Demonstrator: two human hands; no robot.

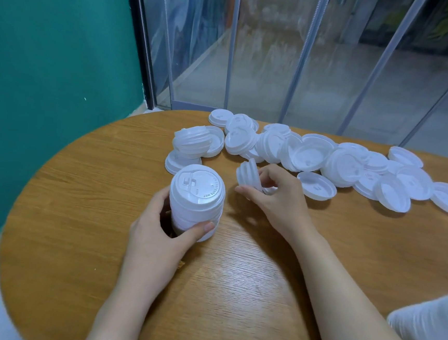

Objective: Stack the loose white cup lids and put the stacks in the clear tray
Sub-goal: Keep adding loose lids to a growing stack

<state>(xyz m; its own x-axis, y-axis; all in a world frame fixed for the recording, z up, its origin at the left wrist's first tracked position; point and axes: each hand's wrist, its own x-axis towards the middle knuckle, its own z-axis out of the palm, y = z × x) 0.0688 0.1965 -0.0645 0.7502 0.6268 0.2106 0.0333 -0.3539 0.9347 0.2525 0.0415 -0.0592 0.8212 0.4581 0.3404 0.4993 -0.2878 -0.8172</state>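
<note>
We've got a round-ended wooden table (93, 191) here, and the left hand (155, 234) is wrapped around a tall stack of lids (196, 200), thumb across the near side and fingers curled behind it. That stack stands upright near the table's left edge, base on the wood, top lid facing us with raised lettering on it.

Over to the right hand (274, 198): its fingers are curled around a short stack of lids (248, 174) tipped up on its side, rims pointing left toward the tall stack. The two stacks sit near each other but apart, a strip of bare wood between them.

Behind the tall stack, toward the far edge, a leaning stack (192, 142) slumps over a single flat lid (176, 163). From there the loose lids (326, 160) sprawl in a long heap along the far edge right out to the table's right side, some dome up, some upside down, many overlapping. One upturned lid (317, 184) lies on its own just beyond the right hand.

A pale sleeve (431, 331) shows at the near right corner. We can't pick out the clear tray from here. Beyond the far edge stands a glass partition (268, 51), with a teal wall (50, 73) to the left.
</note>
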